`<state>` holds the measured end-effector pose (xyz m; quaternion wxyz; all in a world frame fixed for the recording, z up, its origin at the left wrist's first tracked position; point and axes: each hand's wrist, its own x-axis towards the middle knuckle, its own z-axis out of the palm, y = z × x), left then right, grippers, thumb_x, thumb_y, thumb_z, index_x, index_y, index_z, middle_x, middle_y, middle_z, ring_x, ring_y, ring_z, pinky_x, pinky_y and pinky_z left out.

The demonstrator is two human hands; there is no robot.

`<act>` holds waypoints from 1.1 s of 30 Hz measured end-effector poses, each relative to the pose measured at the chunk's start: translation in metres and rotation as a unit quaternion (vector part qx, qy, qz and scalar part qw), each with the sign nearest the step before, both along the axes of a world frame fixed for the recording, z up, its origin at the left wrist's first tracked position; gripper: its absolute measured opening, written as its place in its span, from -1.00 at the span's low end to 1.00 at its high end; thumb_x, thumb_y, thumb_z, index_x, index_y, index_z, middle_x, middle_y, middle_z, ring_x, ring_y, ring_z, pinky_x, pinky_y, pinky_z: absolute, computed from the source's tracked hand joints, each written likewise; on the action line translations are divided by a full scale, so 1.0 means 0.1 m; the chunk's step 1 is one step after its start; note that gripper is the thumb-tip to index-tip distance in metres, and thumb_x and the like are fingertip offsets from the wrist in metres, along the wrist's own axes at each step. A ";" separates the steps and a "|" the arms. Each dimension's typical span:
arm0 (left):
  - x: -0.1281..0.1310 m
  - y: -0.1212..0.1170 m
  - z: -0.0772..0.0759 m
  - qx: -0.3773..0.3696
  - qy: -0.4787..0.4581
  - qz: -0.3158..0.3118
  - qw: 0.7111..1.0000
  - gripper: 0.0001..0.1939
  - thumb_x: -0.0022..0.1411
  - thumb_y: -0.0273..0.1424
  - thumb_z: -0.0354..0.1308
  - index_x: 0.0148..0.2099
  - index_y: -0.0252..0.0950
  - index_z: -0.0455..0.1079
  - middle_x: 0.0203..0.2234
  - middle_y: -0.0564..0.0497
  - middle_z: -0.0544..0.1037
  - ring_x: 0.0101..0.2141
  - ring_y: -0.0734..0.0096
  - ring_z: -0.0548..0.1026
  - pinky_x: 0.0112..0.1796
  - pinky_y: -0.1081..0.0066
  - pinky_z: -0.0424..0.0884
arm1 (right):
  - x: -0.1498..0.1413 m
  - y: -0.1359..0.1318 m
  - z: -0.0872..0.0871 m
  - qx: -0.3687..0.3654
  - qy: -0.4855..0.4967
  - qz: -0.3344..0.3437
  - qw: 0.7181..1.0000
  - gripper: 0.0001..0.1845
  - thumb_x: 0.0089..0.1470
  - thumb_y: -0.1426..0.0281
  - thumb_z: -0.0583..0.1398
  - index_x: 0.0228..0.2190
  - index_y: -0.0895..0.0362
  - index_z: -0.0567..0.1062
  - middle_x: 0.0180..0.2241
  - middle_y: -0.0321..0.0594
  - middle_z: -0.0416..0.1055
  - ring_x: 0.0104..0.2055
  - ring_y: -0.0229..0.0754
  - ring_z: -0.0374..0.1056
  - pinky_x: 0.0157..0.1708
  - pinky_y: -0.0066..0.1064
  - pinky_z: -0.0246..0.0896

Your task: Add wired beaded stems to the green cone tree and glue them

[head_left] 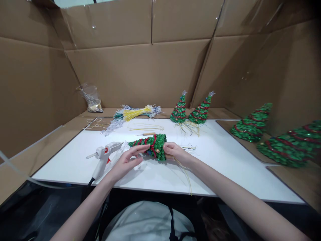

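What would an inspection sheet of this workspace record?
Surface: white board, cardboard alongside.
Job's things: miniature Christmas tree on its side; hot glue gun and awl nearby.
Clutter: yellow wire bundle and plastic bag towards the back.
Grip: left hand rests against the tree; right hand closed at its base.
Cables: black cord at the near edge; pale cable at left.
Surroundings: cardboard walls; four more trees, right and back.

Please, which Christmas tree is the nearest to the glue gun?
The Christmas tree lying on its side between the left hand and right hand; the other four trees are untouched, farther right.
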<state>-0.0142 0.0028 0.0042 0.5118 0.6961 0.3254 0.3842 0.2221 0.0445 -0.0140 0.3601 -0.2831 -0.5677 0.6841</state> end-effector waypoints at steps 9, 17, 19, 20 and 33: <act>0.01 0.00 0.04 0.017 0.028 0.006 0.999 -0.60 0.26 -0.45 0.07 0.14 -0.16 0.31 0.17 -0.09 0.33 0.15 0.20 0.30 0.02 0.36 0.22 | -0.01 0.01 -0.04 -0.004 0.018 -0.015 1.000 -0.43 -0.12 -0.03 0.28 -0.64 0.15 0.18 -0.72 -0.51 -0.11 -0.70 -0.47 -0.24 -0.71 -0.55 -0.36; 0.03 -0.01 0.02 0.024 0.008 0.020 0.999 -0.58 0.25 -0.39 0.11 0.16 -0.16 0.32 0.16 -0.09 0.35 0.15 0.19 0.30 0.08 0.31 0.22 | -0.01 -0.03 0.01 0.012 0.006 -0.014 1.000 -0.47 -0.09 -0.03 0.26 -0.59 0.16 0.25 -0.70 -0.50 -0.09 -0.69 -0.45 -0.24 -0.71 -0.54 -0.38; 0.03 -0.01 0.02 0.043 0.008 0.033 0.999 -0.60 0.25 -0.38 0.11 0.14 -0.18 0.34 0.13 -0.10 0.38 0.13 0.18 0.32 0.08 0.30 0.22 | -0.01 -0.03 0.01 0.014 0.003 -0.015 1.000 -0.48 -0.08 -0.03 0.25 -0.58 0.16 0.26 -0.70 -0.50 -0.09 -0.68 -0.45 -0.24 -0.70 -0.54 -0.38; 0.02 0.00 0.01 0.052 0.008 0.043 0.998 -0.60 0.25 -0.37 0.12 0.14 -0.18 0.34 0.13 -0.10 0.38 0.12 0.17 0.32 0.07 0.30 0.23 | -0.01 -0.03 0.01 0.013 0.000 -0.015 1.000 -0.48 -0.08 -0.04 0.25 -0.57 0.16 0.26 -0.70 -0.51 -0.10 -0.68 -0.45 -0.24 -0.70 -0.54 -0.38; 0.01 -0.05 0.00 0.179 0.119 0.107 0.971 -0.61 0.30 -0.42 0.03 0.16 -0.12 0.33 -0.02 -0.05 0.47 -0.08 0.28 0.40 -0.03 0.30 0.29 | 0.00 -0.04 0.01 0.016 -0.009 -0.013 1.000 -0.47 -0.08 -0.06 0.24 -0.54 0.17 0.29 -0.69 -0.51 -0.11 -0.67 -0.45 -0.26 -0.69 -0.53 -0.38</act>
